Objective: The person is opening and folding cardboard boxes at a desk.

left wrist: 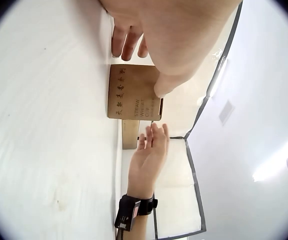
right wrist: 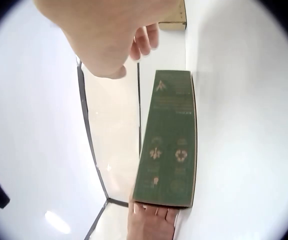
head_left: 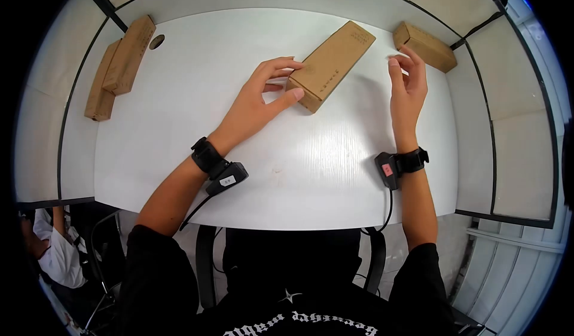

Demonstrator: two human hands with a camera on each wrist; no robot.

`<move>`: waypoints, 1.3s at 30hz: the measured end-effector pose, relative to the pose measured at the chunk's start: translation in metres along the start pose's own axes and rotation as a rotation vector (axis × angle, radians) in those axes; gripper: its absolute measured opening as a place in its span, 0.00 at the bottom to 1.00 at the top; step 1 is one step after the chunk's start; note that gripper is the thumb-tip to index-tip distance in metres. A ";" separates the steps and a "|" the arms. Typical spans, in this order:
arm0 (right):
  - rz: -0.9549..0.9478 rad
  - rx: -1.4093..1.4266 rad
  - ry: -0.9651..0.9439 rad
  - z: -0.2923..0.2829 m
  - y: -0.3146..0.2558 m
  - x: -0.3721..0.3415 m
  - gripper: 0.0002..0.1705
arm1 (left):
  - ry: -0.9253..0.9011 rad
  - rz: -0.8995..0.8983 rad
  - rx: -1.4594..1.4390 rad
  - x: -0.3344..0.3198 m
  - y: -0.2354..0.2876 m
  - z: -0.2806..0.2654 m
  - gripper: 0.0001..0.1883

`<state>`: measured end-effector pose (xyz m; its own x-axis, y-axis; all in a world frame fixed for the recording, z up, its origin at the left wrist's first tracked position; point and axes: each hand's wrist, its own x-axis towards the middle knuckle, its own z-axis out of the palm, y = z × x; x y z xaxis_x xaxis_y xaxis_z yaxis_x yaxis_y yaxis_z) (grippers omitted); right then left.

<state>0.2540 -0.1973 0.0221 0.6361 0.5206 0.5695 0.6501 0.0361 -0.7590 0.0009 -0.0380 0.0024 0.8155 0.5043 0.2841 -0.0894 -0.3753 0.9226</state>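
A long brown cardboard box (head_left: 332, 67) lies slanted on the white table, printing on its top and near end. The right wrist view shows its green side (right wrist: 169, 142) with pale flower drawings. At the box's near left corner is my left hand (head_left: 257, 97). Its thumb overlaps the top edge of the near end, and its loosely bent fingers lie along the left side, partly hidden by the box. Held apart to the right of the box, my right hand (head_left: 408, 88) has relaxed fingers and nothing in it.
Two brown boxes (head_left: 128, 58) lie side by side at the table's left edge, near a round hole (head_left: 156, 42). Another box (head_left: 426, 46) sits at the back right corner, beyond the right hand. Low pale panels (head_left: 269, 4) enclose the back and sides.
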 end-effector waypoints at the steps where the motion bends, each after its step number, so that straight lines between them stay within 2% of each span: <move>1: 0.047 -0.006 -0.013 -0.001 0.014 0.003 0.28 | -0.003 0.002 -0.015 0.000 -0.001 -0.001 0.21; 2: 0.094 -0.012 -0.025 0.000 0.029 0.003 0.32 | -0.008 0.004 -0.031 0.000 -0.004 -0.001 0.22; 6: 0.271 0.050 -0.139 0.003 0.030 0.001 0.44 | -0.025 -0.013 -0.101 0.001 -0.011 -0.001 0.22; 9: 0.271 0.115 -0.259 0.003 0.019 -0.001 0.39 | -0.027 -0.034 -0.079 0.000 -0.006 -0.001 0.25; 13: 0.292 0.145 -0.467 0.001 0.021 0.000 0.32 | 0.037 -0.033 -0.080 -0.003 -0.001 0.004 0.34; 15: 0.286 0.160 -0.402 0.002 0.025 0.001 0.31 | 0.039 -0.028 -0.055 -0.003 -0.003 0.003 0.39; 18: 0.262 0.184 -0.307 0.005 0.027 -0.001 0.32 | 0.002 -0.036 -0.014 -0.001 -0.003 0.002 0.41; 22: 0.248 0.167 -0.242 0.010 0.024 -0.005 0.35 | -0.043 -0.045 -0.005 -0.004 -0.001 0.003 0.37; 28: 0.201 0.143 -0.341 0.010 0.027 -0.004 0.37 | -0.023 -0.109 -0.043 -0.006 0.001 0.002 0.30; 29: 0.225 0.214 -0.319 0.012 0.030 -0.006 0.36 | -0.016 -0.101 -0.029 -0.006 -0.001 0.002 0.29; 32: 0.191 0.193 -0.327 0.011 0.034 -0.005 0.34 | -0.002 -0.058 0.004 -0.003 -0.011 0.005 0.27; 39: 0.284 0.244 -0.159 0.015 0.023 -0.008 0.26 | 0.027 0.047 0.062 -0.005 -0.027 0.006 0.24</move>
<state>0.2581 -0.1879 -0.0043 0.6918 0.6635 0.2851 0.3279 0.0631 -0.9426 0.0028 -0.0348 -0.0252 0.7957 0.5051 0.3343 -0.0907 -0.4464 0.8902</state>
